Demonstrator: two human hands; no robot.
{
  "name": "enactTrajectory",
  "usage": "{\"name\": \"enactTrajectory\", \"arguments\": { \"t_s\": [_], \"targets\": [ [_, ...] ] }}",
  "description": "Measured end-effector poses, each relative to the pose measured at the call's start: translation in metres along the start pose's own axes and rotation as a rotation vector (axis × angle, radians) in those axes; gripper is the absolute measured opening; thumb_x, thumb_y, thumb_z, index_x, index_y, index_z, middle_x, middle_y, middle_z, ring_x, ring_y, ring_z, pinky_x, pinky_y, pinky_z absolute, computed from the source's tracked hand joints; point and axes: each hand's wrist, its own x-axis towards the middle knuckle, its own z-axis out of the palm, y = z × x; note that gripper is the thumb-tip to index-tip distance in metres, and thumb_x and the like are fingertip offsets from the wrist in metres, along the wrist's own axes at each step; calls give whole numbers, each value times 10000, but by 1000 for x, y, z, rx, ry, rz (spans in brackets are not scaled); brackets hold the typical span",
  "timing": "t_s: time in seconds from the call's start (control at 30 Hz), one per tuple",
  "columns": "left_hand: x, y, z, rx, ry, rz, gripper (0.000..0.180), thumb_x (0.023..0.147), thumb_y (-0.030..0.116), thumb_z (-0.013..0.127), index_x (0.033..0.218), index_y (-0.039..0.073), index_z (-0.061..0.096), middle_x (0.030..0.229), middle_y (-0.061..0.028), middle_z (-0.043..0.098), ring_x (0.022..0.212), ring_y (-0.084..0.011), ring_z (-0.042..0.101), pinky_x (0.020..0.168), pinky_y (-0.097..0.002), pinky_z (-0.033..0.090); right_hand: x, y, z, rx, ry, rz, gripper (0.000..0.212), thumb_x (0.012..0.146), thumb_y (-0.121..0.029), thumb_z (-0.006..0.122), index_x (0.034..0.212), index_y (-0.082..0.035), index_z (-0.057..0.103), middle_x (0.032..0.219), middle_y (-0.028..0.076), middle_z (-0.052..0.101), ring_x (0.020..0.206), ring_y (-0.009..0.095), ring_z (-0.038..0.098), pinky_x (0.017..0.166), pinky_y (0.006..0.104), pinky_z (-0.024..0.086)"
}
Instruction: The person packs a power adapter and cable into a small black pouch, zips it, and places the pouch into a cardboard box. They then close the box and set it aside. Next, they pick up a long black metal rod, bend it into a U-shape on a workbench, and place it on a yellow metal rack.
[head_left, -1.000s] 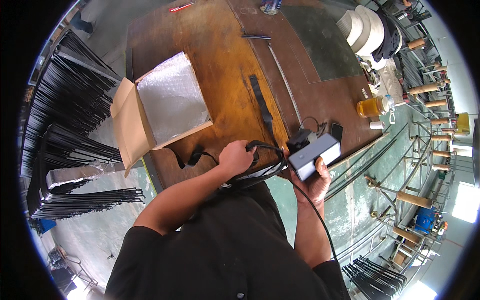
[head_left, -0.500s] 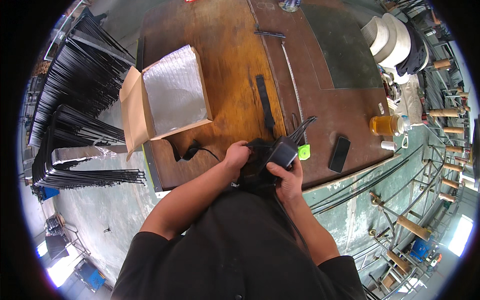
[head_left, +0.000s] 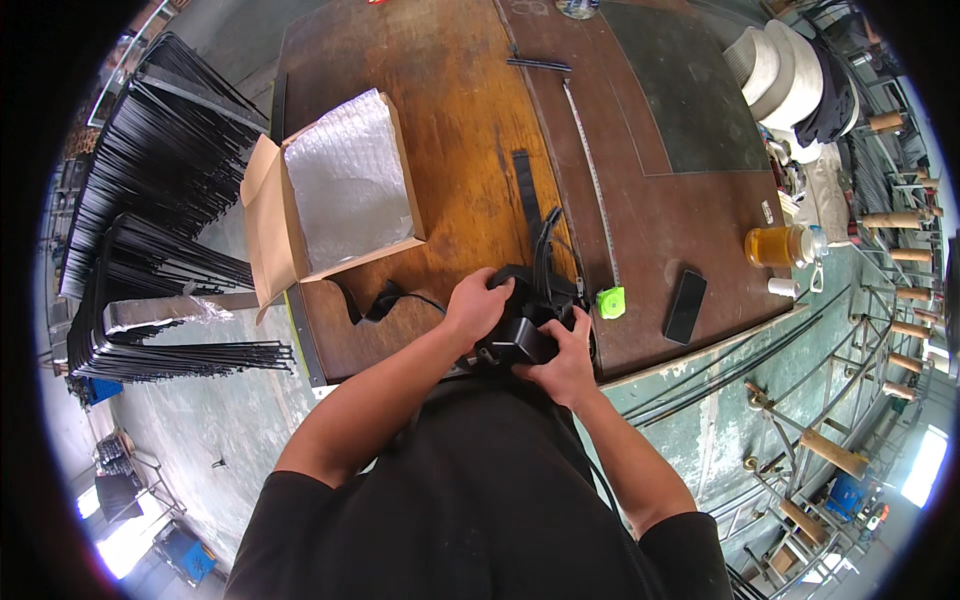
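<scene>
Close to my body, at the table's near edge, both hands work on black gear. My right hand (head_left: 566,362) grips a black box-shaped device (head_left: 525,342), thumb and fingers on its right side. Black cables (head_left: 543,255) in a bundle stick up beyond it. My left hand (head_left: 478,308) is closed on the edge of a black pouch-like piece (head_left: 512,280), which lies around and behind the box; its exact kind is unclear. A black strap (head_left: 526,190) stretches away across the table. To the left, a black strap loop with a cord (head_left: 376,302) lies on the wood.
An open cardboard box (head_left: 413,215) lined with silver bubble foil stands left. Right lie a green tape measure (head_left: 611,302) with its blade drawn out, a phone (head_left: 685,307) and a jar of amber liquid (head_left: 775,247). Black bent rods (head_left: 160,150) hang at the far left.
The black box has come left and down toward my body, and its cables now point up and away instead of right. My right hand moved with it; my left hand shifted slightly.
</scene>
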Motion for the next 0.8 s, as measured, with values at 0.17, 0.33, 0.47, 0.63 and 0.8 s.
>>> {"name": "enactTrajectory", "arguments": {
  "t_s": [0.17, 0.33, 0.47, 0.63, 0.8],
  "targets": [
    [-21, -25, -5, 600, 231, 366, 319, 975, 145, 775, 1266, 16, 761, 1216, -259, 771, 1154, -479, 729, 1035, -494, 585, 7, -10, 22, 67, 137, 156, 685, 658, -280, 1061, 1219, -58, 737, 1693, 379, 323, 1565, 564, 366, 1279, 586, 412],
    [-37, -33, -22, 291, 94, 1, 351, 978, 137, 788, 1301, 3, 749, 1162, -268, 787, 1088, -486, 761, 972, -519, 620, 13, -27, 31, -180, 168, 235, 652, 732, -302, 1025, 1258, -75, 714, 1674, 377, 299, 1527, 580, 343, 1157, 598, 519],
    [-35, -12, -24, -78, 39, -256, 388, 985, 182, 811, 1312, -15, 745, 1150, -252, 805, 1047, -446, 790, 943, -517, 623, 11, -39, 33, -325, 52, 175, 631, 774, -397, 995, 1259, -96, 726, 1588, 344, 376, 1458, 548, 405, 1108, 616, 528],
    [-30, -7, -26, 413, 85, 92, 346, 1015, 276, 793, 1250, 21, 793, 1163, -247, 808, 1137, -454, 776, 973, -539, 627, 3, -35, 37, -420, -72, 43, 544, 885, -502, 922, 1250, -125, 780, 1464, 306, 502, 1360, 523, 502, 1055, 615, 537],
    [-30, -27, -28, 643, 191, 237, 240, 947, 233, 826, 1025, 23, 739, 1118, -205, 741, 1108, -428, 744, 918, -562, 613, 0, -13, 38, -225, 23, -18, 503, 957, -334, 882, 1430, -204, 774, 1460, 320, 570, 1323, 523, 603, 1146, 545, 529]
  ]
}}
